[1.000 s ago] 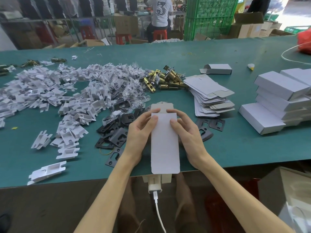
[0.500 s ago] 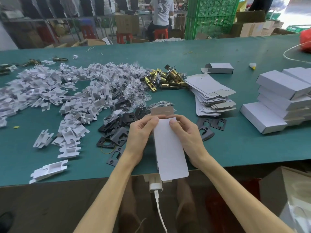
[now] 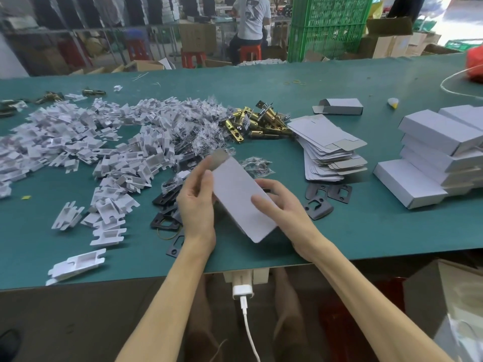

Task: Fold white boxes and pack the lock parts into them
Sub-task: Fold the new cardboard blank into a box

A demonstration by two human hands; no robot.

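A flattened white box blank was held tilted above the near middle of the green table, its grey flap end pointing away and to the left. The left hand gripped the blank's left edge, thumb against the card; its fingers were hidden behind it, so how they lay was hard to say. The right hand pinched the right side, thumb pressed flat on the white face and fingers curled beneath. The two hands were close together, with only the blank between them.

Black strike plates lay scattered on the table under and beside the hands. A stack of flat blanks sat just right of the brass latch bolts, and folded white boxes were piled at the right edge. One open-ended box lay alone behind the stack. A wide heap of white plastic inserts covered the left side.
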